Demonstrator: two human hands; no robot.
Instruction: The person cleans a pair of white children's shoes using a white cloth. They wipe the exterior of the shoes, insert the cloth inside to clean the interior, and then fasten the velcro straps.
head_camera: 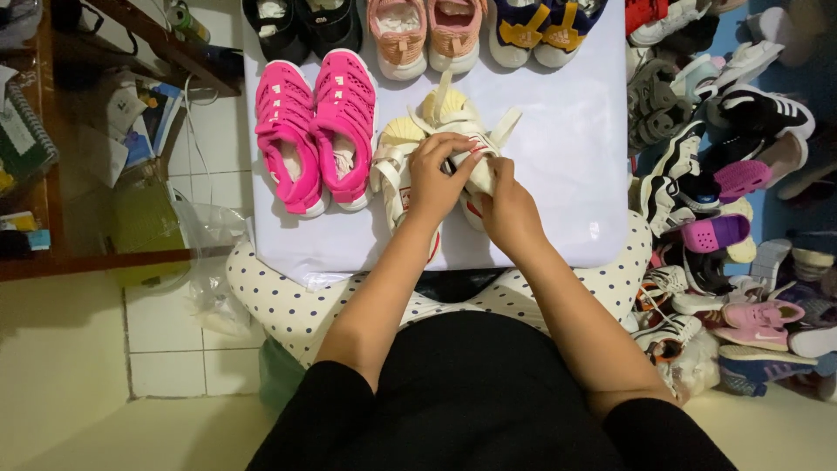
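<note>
Both hands were on the cream sandals (436,139) mid-sheet: left hand (433,179) pinching a strap, right hand (506,205) clasped over the right sandal. Pink sandals (316,131) sat paired beside them, three more pairs lined up above (neatly). The shoe heap (728,192) remained unsorted. No box or bin showed.

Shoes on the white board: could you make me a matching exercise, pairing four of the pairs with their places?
Things:
1. bright pink pair
2. cream pair
3. salmon pair
4. black pair

Places:
A. top row, middle
B. under the left hand and the right hand
C. top row, far left
D. left of the cream pair

Pairs: 1-D, 2-B, 3-A, 4-C
</note>
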